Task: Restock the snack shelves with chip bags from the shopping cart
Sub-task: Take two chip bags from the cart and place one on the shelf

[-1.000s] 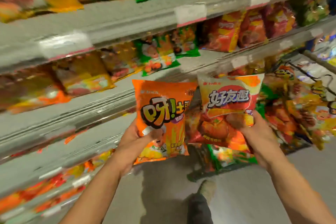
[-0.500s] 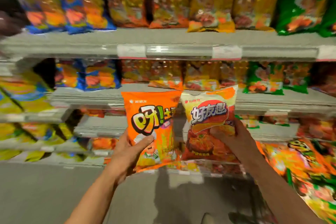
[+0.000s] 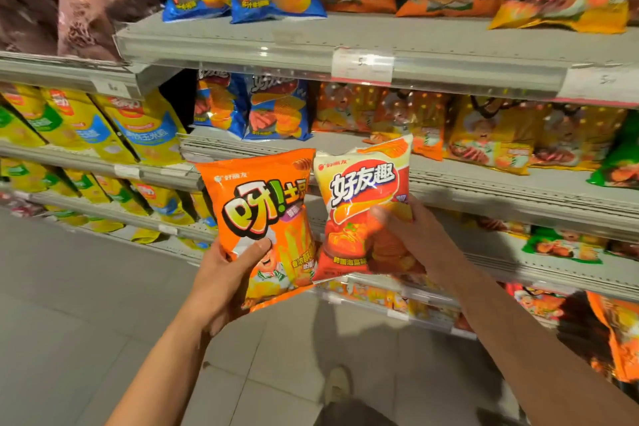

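While the left hand [image 3: 224, 273] pinched the orange bag [image 3: 262, 218] at its lower corner, the right hand [image 3: 411, 235] clamped the adjacent bag reading "好友趣" [image 3: 359, 204] at its right edge.

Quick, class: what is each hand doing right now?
Left hand: grip closed on the orange chip bag.
Right hand: grip closed on the red-and-cream chip bag.
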A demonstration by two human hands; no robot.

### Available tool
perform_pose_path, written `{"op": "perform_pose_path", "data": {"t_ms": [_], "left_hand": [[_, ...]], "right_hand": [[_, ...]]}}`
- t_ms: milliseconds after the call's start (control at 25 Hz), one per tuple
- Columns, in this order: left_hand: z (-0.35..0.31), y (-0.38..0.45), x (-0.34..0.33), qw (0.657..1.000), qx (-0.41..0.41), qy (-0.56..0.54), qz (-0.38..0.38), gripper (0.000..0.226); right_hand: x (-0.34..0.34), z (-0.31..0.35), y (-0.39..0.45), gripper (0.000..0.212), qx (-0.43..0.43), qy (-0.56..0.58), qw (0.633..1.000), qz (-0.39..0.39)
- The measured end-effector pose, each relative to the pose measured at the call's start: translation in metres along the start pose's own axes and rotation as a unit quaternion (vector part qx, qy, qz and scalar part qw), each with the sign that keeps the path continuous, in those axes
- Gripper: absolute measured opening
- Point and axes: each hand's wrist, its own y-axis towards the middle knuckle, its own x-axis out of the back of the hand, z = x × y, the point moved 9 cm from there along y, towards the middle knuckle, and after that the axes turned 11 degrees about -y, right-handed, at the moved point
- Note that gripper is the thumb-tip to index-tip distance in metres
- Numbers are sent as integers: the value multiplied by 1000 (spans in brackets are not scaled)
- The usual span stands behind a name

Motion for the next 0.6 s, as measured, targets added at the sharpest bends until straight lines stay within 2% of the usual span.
{"op": "perform_pose_path", "data": {"t_ms": [80,280,400,520,600], "left_hand": [[-8,16,14,1000,0,15,-11,49],[-36,50,61,997,9,39,-59,49],[-55,64,92,996,14,38,-78,51],[-65,71,127,995,12,38,-93,52],[-67,73,148,994,13,32,-107,51]], "right_hand": [[-24,-1,20,66,-3,23,999,38],[-90,0,66,56,-44,82,985,145],[-125,5,88,61,-51,108,979,165],[-162,9,99,69,-33,81,980,178],[-186,7,101,67,-41,70,979,190]]}}
